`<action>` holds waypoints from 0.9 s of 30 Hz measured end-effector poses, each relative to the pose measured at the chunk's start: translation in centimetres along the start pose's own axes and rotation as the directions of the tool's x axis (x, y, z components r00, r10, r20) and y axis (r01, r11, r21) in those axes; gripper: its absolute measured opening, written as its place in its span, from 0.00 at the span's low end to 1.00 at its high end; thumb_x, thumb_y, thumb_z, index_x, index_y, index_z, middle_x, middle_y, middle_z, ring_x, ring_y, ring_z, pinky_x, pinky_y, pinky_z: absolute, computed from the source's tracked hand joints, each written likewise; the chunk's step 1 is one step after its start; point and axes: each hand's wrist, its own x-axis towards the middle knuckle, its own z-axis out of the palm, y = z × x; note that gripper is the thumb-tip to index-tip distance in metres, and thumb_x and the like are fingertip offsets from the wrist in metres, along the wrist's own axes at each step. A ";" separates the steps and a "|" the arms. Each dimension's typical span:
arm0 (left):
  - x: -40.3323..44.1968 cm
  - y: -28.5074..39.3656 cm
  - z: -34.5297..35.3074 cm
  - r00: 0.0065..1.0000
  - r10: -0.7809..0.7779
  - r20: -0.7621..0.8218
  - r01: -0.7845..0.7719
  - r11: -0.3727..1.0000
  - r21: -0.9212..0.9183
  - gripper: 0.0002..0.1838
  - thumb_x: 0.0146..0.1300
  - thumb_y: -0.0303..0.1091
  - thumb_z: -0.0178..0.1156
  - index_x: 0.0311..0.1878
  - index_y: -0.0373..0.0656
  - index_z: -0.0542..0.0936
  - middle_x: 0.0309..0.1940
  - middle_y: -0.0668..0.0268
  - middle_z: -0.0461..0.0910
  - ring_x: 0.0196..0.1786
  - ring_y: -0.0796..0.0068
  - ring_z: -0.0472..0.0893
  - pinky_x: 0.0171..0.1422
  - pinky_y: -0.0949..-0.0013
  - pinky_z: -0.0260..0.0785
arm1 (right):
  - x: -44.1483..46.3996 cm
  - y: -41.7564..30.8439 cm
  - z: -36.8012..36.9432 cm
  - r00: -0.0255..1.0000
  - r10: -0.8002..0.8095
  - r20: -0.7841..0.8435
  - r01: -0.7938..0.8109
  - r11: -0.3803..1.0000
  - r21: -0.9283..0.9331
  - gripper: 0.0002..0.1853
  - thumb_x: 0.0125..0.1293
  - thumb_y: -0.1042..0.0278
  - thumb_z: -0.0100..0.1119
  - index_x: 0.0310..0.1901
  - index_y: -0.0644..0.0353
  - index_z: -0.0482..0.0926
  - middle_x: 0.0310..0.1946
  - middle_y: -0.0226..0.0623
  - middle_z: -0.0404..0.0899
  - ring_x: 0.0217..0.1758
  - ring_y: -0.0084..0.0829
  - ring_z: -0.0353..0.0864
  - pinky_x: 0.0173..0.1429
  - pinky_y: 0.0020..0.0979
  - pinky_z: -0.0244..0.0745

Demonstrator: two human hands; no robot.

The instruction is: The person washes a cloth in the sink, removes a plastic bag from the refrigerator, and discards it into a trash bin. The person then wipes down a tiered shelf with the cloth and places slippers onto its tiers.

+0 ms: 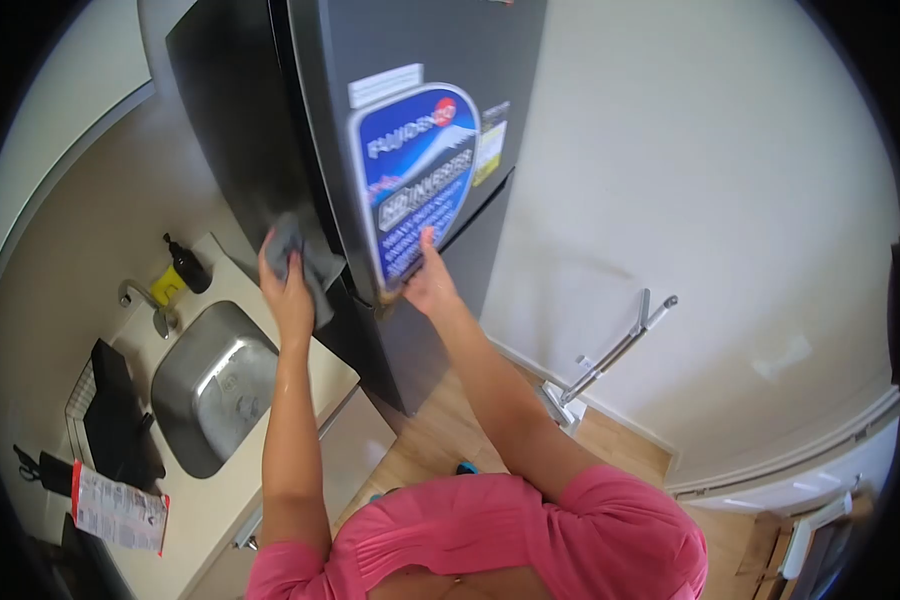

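Observation:
A tall dark grey fridge (370, 40) with a blue sticker (420, 170) on its upper door stands ahead. My left hand (288, 285) is closed on a grey cloth (310, 262), which lies against the fridge's black side near the door edge. At the bottom edge of the upper door, my right hand (430, 285) touches the door just below the sticker, fingers partly spread and pointing up. Its fingertips under the door edge are partly hidden.
Left of the fridge, a counter (320, 375) holds a steel sink (215, 390), a faucet (160, 310), a dark bottle (188, 265), a yellow sponge (167, 286) and a black rack (115, 420). A mop-like tool (615, 355) leans by the right wall.

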 end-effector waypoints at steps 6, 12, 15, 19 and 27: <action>-11.2 -8.2 -11.9 0.776 -0.503 0.381 0.040 0.641 0.766 0.35 0.54 0.52 0.56 0.62 0.41 0.65 0.58 0.47 0.68 0.61 0.50 0.66 0.65 0.55 0.56 | -9.1 -10.4 -13.2 0.956 -0.099 -0.276 0.015 0.957 -0.289 0.29 0.62 0.40 0.50 0.55 0.57 0.69 0.48 0.35 0.74 0.52 0.30 0.72 0.57 0.36 0.67; -14.2 -6.6 -10.3 0.853 -0.375 0.363 -0.302 0.214 0.929 0.38 0.57 0.56 0.52 0.66 0.45 0.59 0.61 0.46 0.61 0.65 0.47 0.58 0.67 0.48 0.46 | -15.5 -24.4 -22.8 0.833 -0.398 -0.383 0.394 0.914 -0.093 0.17 0.63 0.53 0.53 0.42 0.58 0.77 0.35 0.37 0.79 0.39 0.33 0.78 0.46 0.39 0.75; -11.6 -2.4 -6.1 0.925 -0.214 0.313 -0.204 0.413 0.888 0.34 0.55 0.45 0.58 0.63 0.42 0.62 0.55 0.44 0.65 0.59 0.46 0.63 0.63 0.51 0.53 | -15.7 -28.8 -24.6 0.761 -0.476 -0.440 0.464 0.874 -0.143 0.17 0.63 0.53 0.52 0.43 0.58 0.77 0.36 0.37 0.79 0.40 0.33 0.78 0.46 0.39 0.75; -7.0 2.5 5.0 0.828 -0.004 0.560 -0.368 0.750 0.550 0.18 0.56 0.35 0.58 0.48 0.35 0.75 0.45 0.53 0.74 0.51 0.53 0.71 0.56 0.60 0.63 | -15.5 -32.7 -27.4 0.723 -0.504 -0.472 0.491 0.856 -0.162 0.17 0.63 0.53 0.52 0.43 0.59 0.76 0.36 0.37 0.79 0.40 0.33 0.78 0.46 0.39 0.75; 7.8 -11.2 30.0 0.722 0.190 0.665 -0.692 0.167 0.703 0.35 0.51 0.34 0.61 0.63 0.39 0.61 0.61 0.44 0.59 0.64 0.38 0.57 0.65 0.52 0.56 | -14.8 -38.0 -33.5 0.717 -0.489 -0.497 0.476 0.864 -0.164 0.18 0.64 0.53 0.52 0.45 0.59 0.75 0.37 0.36 0.79 0.40 0.33 0.78 0.47 0.38 0.75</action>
